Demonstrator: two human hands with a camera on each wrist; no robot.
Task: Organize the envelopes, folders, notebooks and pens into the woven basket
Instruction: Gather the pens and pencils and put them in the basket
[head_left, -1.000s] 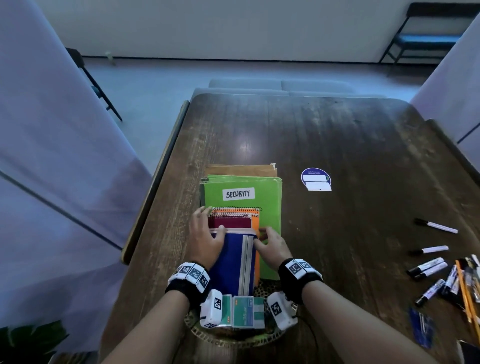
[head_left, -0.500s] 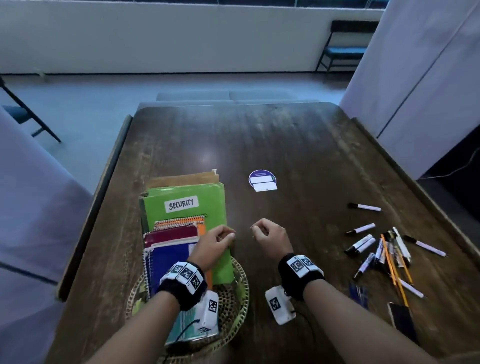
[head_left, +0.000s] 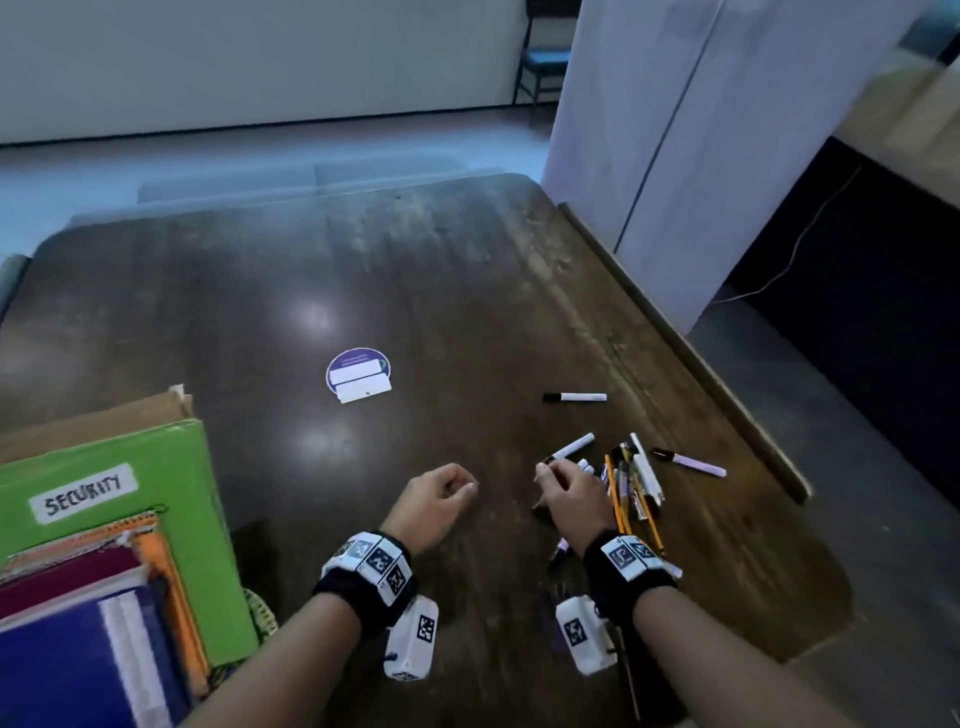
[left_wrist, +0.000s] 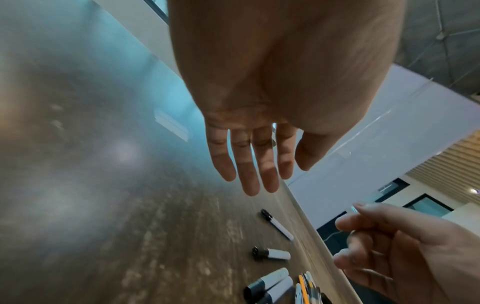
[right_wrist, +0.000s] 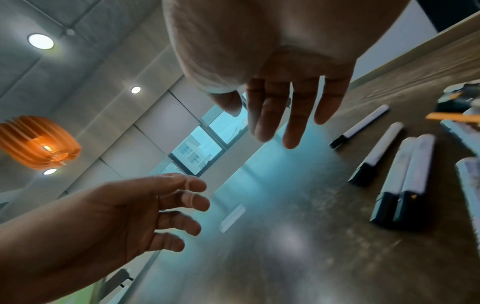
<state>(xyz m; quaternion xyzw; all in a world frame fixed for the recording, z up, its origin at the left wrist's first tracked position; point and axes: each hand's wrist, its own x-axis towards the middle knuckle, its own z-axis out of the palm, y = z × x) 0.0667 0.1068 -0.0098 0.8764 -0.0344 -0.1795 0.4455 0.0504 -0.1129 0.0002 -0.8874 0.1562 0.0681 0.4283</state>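
A green folder (head_left: 119, 499) labelled SECURITY, brown envelopes (head_left: 104, 423) behind it and several notebooks (head_left: 78, 618) lie stacked on the woven basket (head_left: 261, 616) at the left edge of the head view. Markers, pens and pencils (head_left: 634, 483) lie scattered at the right of the table. My right hand (head_left: 550, 475) hovers at the left edge of that pile, fingers relaxed, holding nothing. Black-capped white markers (right_wrist: 405, 181) lie just to its right. My left hand (head_left: 457, 486) hangs empty beside it, over bare wood, its fingers (left_wrist: 249, 164) nearly straight.
A round purple sticker (head_left: 358, 374) lies mid-table. One marker (head_left: 574, 397) lies apart beyond the pile, another (head_left: 688, 462) towards the table's raised right rim (head_left: 691, 353). White partition panels (head_left: 675, 156) stand past that rim. A chair (head_left: 540, 62) stands far back.
Both hands have let go of the notebooks in the basket and moved right across the table to the pen pile. The view has swung right with them.
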